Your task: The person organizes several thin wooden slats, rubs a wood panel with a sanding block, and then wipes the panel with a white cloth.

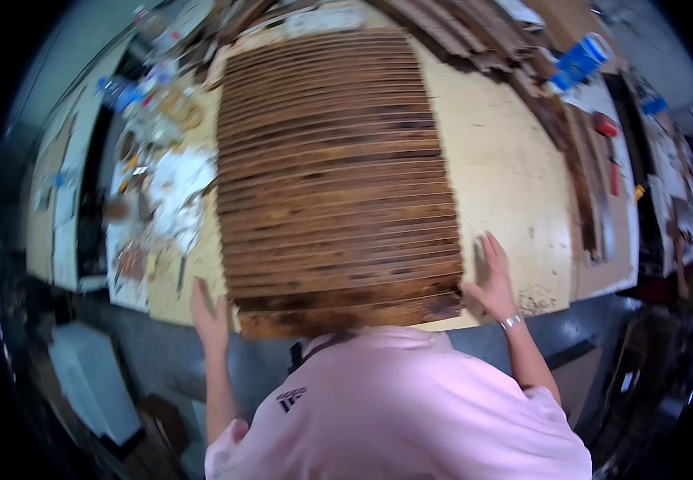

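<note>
A large panel of dark brown wooden slats (334,176), laid side by side in rows, covers the middle of the worktable (506,176). At its near left corner is my left hand (211,316), thumb apart from the fingers and nothing in it. My right hand (493,286), with a metal band on the wrist, is beside the near right corner, fingers stretched forward and spread from the thumb. Its thumb tip is close to the slats' edge; whether it touches I cannot tell. The nearest slat (346,318) lies along the table's front edge, partly hidden by my shirt.
Plastic bottles (178,108), white sheeting (177,188) and small tools crowd the left side. Loose wooden strips (458,36) are piled at the back. On the right are a blue and white carton (580,62), a red-headed hammer (605,125) and long strips (590,192).
</note>
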Demonstrator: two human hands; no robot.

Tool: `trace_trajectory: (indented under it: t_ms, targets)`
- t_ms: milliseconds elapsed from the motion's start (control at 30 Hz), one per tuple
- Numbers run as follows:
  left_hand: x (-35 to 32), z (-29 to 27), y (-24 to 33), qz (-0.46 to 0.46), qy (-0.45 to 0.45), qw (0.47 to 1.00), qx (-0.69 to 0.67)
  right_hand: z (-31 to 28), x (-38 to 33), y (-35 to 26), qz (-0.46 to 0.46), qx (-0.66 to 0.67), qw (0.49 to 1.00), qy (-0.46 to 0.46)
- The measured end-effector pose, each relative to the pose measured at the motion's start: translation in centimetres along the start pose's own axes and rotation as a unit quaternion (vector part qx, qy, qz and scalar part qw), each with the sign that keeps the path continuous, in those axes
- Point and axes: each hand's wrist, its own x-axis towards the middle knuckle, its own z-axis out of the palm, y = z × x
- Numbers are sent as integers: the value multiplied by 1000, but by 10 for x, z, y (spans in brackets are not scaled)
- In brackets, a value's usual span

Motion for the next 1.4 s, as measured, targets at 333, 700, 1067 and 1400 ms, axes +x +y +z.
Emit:
trace_trajectory:
  t_ms: [333,700,1067,1400]
  targets:
    - [-64,8,34,-160,-34,987,-5,46,-71,-14,21,14,1000,18]
    - [-49,32,25,-116,16,988,-105,54,-54,-5,26,13,993,118]
    - [-37,36,33,-113,-57,895,-428,65,-24,-36,59,282,954,87]
    - [-33,37,33,-113,-52,879,-460,78,-21,-15,39,365,926,89]
